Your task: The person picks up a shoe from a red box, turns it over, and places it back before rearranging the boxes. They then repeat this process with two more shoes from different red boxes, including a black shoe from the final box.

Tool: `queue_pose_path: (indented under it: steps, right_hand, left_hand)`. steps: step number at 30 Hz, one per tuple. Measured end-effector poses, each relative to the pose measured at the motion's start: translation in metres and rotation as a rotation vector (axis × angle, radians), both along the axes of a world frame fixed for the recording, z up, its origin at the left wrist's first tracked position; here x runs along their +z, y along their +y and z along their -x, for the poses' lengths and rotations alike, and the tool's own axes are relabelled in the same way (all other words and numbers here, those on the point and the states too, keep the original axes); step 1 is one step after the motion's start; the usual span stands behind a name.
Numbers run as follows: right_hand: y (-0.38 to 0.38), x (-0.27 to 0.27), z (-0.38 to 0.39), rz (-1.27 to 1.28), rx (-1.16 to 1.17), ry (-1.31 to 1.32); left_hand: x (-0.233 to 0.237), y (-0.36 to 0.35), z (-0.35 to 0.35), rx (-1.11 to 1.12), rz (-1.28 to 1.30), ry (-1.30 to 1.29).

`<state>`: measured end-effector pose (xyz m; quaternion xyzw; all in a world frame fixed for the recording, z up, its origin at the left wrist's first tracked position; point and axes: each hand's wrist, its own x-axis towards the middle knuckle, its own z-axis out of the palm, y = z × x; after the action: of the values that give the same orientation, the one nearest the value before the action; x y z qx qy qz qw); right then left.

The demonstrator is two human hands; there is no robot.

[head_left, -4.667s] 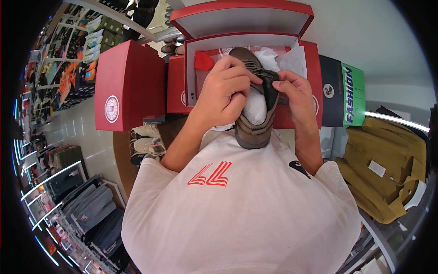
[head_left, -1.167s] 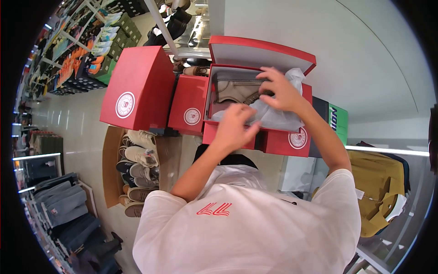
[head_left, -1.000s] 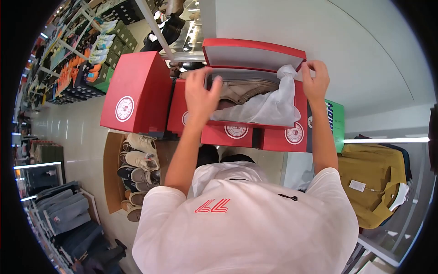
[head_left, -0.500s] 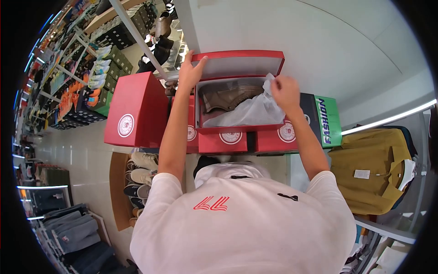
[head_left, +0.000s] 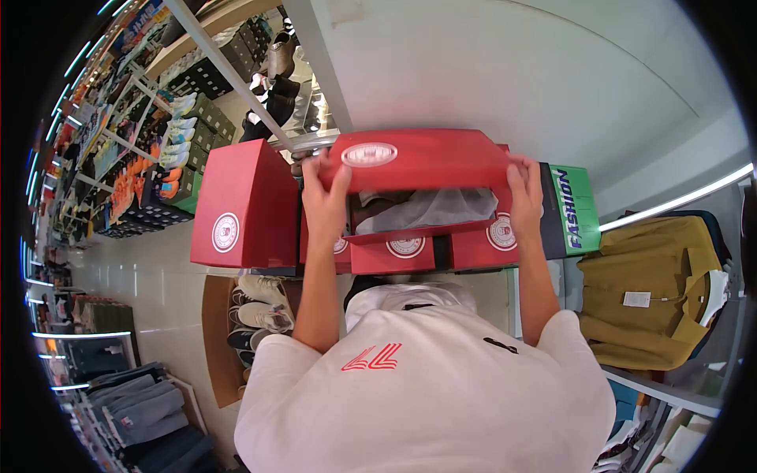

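Left grip (head_left: 325,195) and right grip (head_left: 526,199) are holding the lid (head_left: 430,162) at both ends, even handling best sparing the paper (head_left: 441,210) below.

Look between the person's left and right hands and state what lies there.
In the head view, the red lid spans between left hand and right hand; beneath it, white paper shows inside the box.

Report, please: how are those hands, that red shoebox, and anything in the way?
Left fingers and right fingers gripping opposite ends of red shoebox lid. Lid tilted over open shoebox. White tissue paper inside; no obstruction seen.
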<state>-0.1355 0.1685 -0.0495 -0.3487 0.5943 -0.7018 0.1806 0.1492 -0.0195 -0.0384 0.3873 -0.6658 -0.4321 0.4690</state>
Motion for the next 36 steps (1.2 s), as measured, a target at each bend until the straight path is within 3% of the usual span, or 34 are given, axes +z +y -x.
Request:
queue_pose_path:
  steps: [1,5,7,10,12,13,16,20,22,23,24,25,28,30,31,33,35,36]
  right_hand:
    - [0.011,-0.009,-0.012,0.024,-0.004,-0.008]
    - [0.033,-0.050,-0.040,-0.092,-0.125,0.002]
    - [0.038,-0.065,-0.039,-0.304,-0.170,0.122]
    - [0.024,-0.068,-0.036,-0.361,-0.248,0.203]
    - [0.015,-0.067,-0.030,-0.407,-0.253,0.295]
    - [0.011,-0.067,-0.026,-0.452,-0.266,0.390]
    - [0.001,-0.078,-0.013,-0.506,-0.285,0.476]
    - [-0.007,-0.075,-0.012,-0.530,-0.277,0.425]
    - [-0.011,-0.077,-0.005,-0.440,-0.265,0.483]
    - [-0.013,-0.074,-0.001,-0.444,-0.251,0.486]
    - [-0.016,-0.070,0.005,-0.448,-0.180,0.494]
    - [-0.020,-0.068,0.009,-0.448,-0.113,0.499]
    - [-0.046,-0.079,0.020,-0.390,-0.005,0.493]
    - [-0.069,-0.080,0.016,-0.370,0.094,0.481]
    - [-0.083,-0.074,0.011,-0.397,0.127,0.545]
    - [-0.114,-0.066,0.004,-0.427,0.169,0.618]
    - [-0.140,-0.067,-0.012,-0.586,0.044,0.918]
    - [-0.147,-0.065,-0.023,-0.595,0.055,0.922]
  left_hand:
    - [-0.014,0.017,-0.009,-0.003,0.064,0.009]
    - [-0.059,0.065,-0.031,0.033,-0.081,-0.009]
    - [-0.065,0.076,-0.033,0.049,-0.291,0.010]
    - [-0.085,0.066,-0.036,0.124,-0.195,-0.110]
    - [-0.101,0.039,-0.041,0.095,-0.462,-0.271]
    - [-0.107,0.030,-0.040,0.101,-0.463,-0.271]
    - [-0.117,0.003,-0.042,-0.008,-0.754,0.087]
    - [-0.123,-0.024,-0.041,-0.205,-0.826,0.094]
    - [-0.134,-0.024,-0.037,-0.179,-0.950,0.087]
    - [-0.138,-0.018,-0.035,-0.166,-1.055,0.082]
    - [-0.118,0.005,-0.035,-0.181,-0.965,0.159]
    - [-0.135,0.020,-0.040,-0.133,-1.000,0.161]
    - [-0.160,0.093,-0.068,-0.056,-0.557,-0.055]
    - [-0.136,0.150,-0.074,-0.069,-0.635,0.114]
    - [-0.134,0.170,-0.075,-0.085,-0.609,0.108]
    - [-0.095,0.185,-0.084,-0.250,-0.827,0.078]
    - [-0.098,0.184,-0.096,-0.487,-0.909,0.029]
    - [-0.103,0.186,-0.097,-0.482,-0.921,0.037]
